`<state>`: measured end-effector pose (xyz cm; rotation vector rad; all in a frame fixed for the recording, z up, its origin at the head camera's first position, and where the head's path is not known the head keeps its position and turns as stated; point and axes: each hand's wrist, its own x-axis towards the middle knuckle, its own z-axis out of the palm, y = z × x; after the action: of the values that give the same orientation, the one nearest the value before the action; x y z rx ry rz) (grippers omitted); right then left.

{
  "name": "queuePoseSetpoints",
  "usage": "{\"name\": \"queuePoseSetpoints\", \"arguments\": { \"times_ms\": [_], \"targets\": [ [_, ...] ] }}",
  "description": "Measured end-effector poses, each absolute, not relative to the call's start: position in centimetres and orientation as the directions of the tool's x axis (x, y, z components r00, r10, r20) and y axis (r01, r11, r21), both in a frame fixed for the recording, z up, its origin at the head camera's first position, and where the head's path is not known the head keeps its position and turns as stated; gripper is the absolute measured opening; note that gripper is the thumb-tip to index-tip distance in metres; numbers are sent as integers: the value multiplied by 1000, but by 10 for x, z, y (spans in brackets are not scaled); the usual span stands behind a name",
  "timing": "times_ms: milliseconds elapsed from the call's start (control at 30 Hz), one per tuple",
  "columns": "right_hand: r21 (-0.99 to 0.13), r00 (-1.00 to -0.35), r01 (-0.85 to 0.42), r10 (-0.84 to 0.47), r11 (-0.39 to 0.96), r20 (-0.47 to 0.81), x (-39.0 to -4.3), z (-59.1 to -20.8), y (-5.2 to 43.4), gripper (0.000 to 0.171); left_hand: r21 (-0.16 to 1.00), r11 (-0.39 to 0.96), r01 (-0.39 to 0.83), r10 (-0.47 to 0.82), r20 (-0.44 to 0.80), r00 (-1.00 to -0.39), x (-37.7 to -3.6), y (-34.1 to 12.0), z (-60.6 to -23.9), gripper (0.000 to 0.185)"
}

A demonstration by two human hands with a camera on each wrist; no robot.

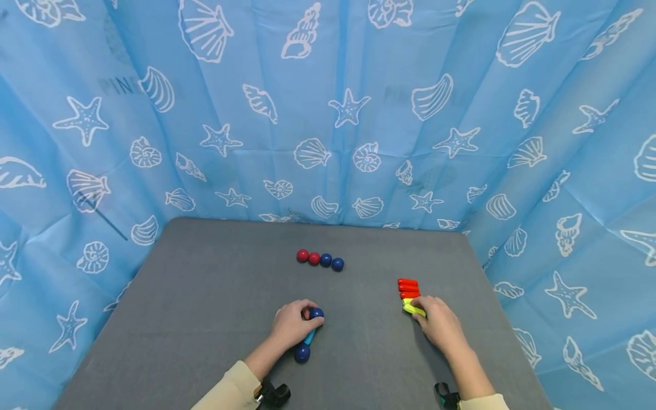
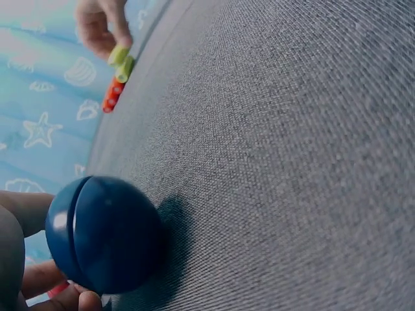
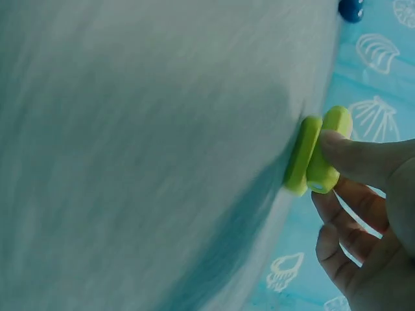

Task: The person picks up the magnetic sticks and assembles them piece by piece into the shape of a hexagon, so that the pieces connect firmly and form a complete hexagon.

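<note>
Two hands work on the grey felt worktop (image 1: pixel 205 296). Left hand (image 1: pixel 290 324) grips a dark-blue ball (image 1: pixel 316 312) joined to a light-blue rod (image 1: pixel 309 338); right hand (image 1: pixel 439 322) pinches yellow-green plastic rods (image 1: pixel 413 308). Assembly seems under way, and adding a rod likely comes next.

In front of me stands a grey table (image 1: pixel 205 307) with a rough, woven-looking surface. A light blue curtain (image 1: pixel 328 114) closes around it at the back and on both sides, printed with white shells and starfish. The cloth hangs in soft folds and creases. The light is even and bright, with only short shadows; I think it comes from above, but no lamp is visible.
</note>
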<state>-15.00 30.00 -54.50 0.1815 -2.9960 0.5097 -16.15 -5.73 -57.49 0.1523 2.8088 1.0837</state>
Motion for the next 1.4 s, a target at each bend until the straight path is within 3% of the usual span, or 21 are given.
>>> {"name": "queuePoseSetpoints", "arguments": {
  "times_ms": [367, 667, 1400],
  "targets": [
    [-413, -949, -310, -256, 857, 182, -160, -539, 245, 25, 676, 732, 84, 162, -54, -985, -159, -58, -575, 28],
    [-392, -909, -416, -386, 821, 157, -169, -542, 197, 22, 639, 763, 96, 161, -44, -986, -158, -58, -577, 27],
    [-457, -838, -511, -540, 728, 76, -182, -544, 160, 18, 658, 747, 91, 148, -32, -988, -161, -57, -580, 26]
  ]
}}
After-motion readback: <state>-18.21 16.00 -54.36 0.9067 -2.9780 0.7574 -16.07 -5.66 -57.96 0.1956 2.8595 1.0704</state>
